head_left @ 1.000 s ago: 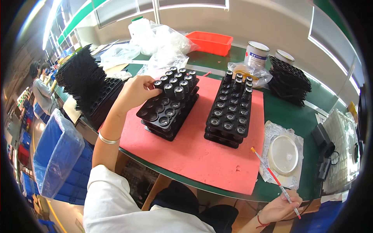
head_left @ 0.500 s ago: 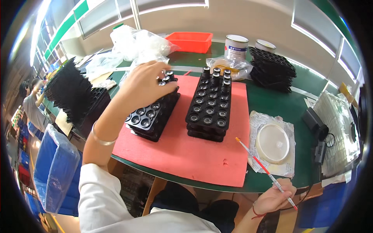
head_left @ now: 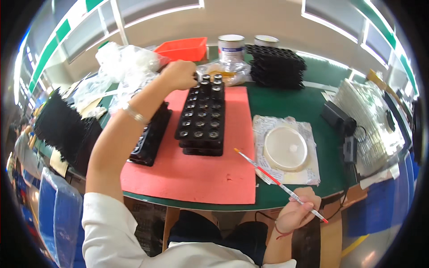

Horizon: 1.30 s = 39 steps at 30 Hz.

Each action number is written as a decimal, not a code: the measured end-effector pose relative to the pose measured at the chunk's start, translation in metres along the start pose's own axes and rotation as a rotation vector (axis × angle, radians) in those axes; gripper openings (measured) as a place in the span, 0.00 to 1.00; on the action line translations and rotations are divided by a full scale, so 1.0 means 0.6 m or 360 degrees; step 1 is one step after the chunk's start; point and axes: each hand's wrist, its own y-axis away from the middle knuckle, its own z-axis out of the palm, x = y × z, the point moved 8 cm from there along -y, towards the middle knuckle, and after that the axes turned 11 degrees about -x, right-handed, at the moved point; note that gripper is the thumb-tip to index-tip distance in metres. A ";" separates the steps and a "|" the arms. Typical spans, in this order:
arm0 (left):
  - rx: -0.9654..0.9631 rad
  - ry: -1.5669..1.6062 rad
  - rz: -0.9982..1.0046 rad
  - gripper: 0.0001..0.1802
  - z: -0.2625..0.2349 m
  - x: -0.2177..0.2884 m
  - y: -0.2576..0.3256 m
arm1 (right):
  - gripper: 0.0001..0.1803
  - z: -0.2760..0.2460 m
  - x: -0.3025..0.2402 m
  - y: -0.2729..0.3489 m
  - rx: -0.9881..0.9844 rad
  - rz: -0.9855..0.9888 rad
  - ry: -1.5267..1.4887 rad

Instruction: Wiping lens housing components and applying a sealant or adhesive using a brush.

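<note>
My left hand (head_left: 179, 74) is over the far left corner of the right-hand black tray (head_left: 201, 148). Its fingers are closed on a small black cylindrical part (head_left: 195, 78), mostly hidden by the hand. Black cylinders with shiny, glassy tops fill this tray's holes; a few at the far end stand taller. Partly behind my left forearm is a second black tray (head_left: 154, 145) of such parts. Low on the right, my right hand (head_left: 300, 209) grips a thin paintbrush (head_left: 269, 176) with a red and pale handle, its orange-tan tip pointing up and left.
Both trays rest on a pink mat (head_left: 196, 183) on a green table. A round white dish (head_left: 286, 148) lies on a paper-covered square at right. Farther back are a red bin (head_left: 182, 49), cans (head_left: 231, 47), plastic bags (head_left: 127, 62) and stacked black trays (head_left: 277, 67).
My left hand has gone from the left tray to the far end of the right tray, its fingers now closed. The view has turned right; my right hand still holds the paintbrush.
</note>
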 end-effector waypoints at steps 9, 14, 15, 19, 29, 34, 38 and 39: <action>0.0214 0.0655 0.0602 0.14 -0.088 0.221 0.231 | 0.17 -0.003 -0.004 -0.009 -0.0006 -0.0061 0.0137; 0.0065 0.0934 0.0935 0.17 0.009 0.263 0.302 | 0.17 -0.039 -0.036 -0.019 -0.0035 -0.0335 0.0701; 0.0054 0.1050 0.0933 0.17 0.032 0.258 0.298 | 0.17 -0.051 -0.047 -0.018 -0.0008 -0.0399 0.0823; -0.0218 0.1653 0.0549 0.13 0.107 0.216 0.288 | 0.16 -0.070 -0.081 -0.027 -0.0024 -0.0648 0.1040; -0.0415 0.1925 0.0396 0.14 0.125 0.211 0.279 | 0.16 -0.049 -0.088 -0.033 -0.0191 -0.0638 0.1177; -0.0483 0.1934 0.0387 0.15 0.119 0.214 0.278 | 0.17 -0.051 -0.080 -0.033 -0.0110 -0.0467 0.0973; -0.0501 0.1952 0.0355 0.16 0.120 0.212 0.277 | 0.18 -0.052 -0.064 -0.040 0.0060 -0.0278 0.0787; -0.0516 0.1970 0.0343 0.16 0.121 0.212 0.277 | 0.19 -0.049 -0.061 -0.045 0.0126 -0.0216 0.0721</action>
